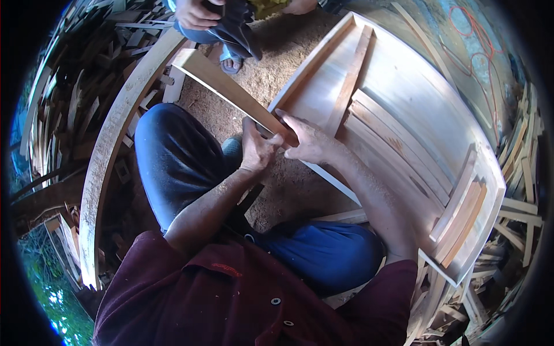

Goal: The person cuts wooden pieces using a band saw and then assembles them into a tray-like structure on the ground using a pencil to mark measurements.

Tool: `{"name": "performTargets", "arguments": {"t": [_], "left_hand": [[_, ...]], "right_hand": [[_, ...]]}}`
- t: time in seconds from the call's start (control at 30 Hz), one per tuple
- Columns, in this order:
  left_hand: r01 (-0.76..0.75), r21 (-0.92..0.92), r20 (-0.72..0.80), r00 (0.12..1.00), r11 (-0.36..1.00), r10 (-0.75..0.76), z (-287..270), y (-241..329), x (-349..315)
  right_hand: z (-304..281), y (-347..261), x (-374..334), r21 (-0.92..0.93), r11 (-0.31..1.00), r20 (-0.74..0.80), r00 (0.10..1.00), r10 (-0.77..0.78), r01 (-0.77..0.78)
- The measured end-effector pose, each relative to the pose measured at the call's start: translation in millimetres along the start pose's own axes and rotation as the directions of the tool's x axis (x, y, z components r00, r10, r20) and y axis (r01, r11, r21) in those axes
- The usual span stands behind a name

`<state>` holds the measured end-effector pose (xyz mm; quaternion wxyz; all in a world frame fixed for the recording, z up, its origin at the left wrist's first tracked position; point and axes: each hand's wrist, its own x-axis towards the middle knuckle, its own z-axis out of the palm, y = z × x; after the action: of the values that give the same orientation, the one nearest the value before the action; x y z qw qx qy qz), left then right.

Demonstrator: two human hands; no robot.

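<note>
A wooden board (228, 88), long and pale, slants from the upper left down to my two hands. My left hand (258, 146) is closed near its lower end, the thumb pressed against the edge. From the other side, my right hand (306, 138) grips the same end, its fingers bent over the wood. Just right of my hands lies a shallow wooden panel with a raised frame (412, 60). Inside it are a crosswise batten (351, 81), several long slats (404, 144) and a few short strips (461, 222) at the near right end.
A long curved plank (107, 155) runs along my left, beside a heap of wood offcuts (75, 109). More scrap strips (522, 167) lie at the right. Sawdust (288, 55) covers the ground. Another person's hand (196, 14) and foot (231, 62) are ahead. An orange cord (479, 52) lies at the upper right.
</note>
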<state>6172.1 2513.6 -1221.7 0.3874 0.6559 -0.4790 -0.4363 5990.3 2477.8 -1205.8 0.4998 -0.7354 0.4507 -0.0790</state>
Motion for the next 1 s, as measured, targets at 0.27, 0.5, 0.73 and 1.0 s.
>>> {"name": "performTargets", "arguments": {"t": [0.27,0.5,0.73,1.0], "left_hand": [[-0.016,0.047,0.025,1.0,0.999,0.015,-3.2,11.0,-1.3],[0.001,0.108,0.098,0.995,0.994,-0.012,-7.3,-8.4,7.2],[0.056,-0.081,0.125,0.991,0.995,-0.046,-6.8,1.3,4.0],[0.005,-0.255,0.067,0.998,0.967,0.012,-3.5,-4.2,7.3]], "right_hand": [[-84.1,-34.9,-158.6,0.064,0.959,-0.677,0.718,-0.162,0.276],[-81.5,-62.6,-252.3,0.089,0.97,-0.926,0.377,-0.003,0.228],[-98.6,-77.5,-215.4,0.156,0.941,-0.844,0.535,-0.032,0.302],[-90.5,-60.7,-93.1,0.206,0.916,-0.474,0.854,-0.215,0.345]]}}
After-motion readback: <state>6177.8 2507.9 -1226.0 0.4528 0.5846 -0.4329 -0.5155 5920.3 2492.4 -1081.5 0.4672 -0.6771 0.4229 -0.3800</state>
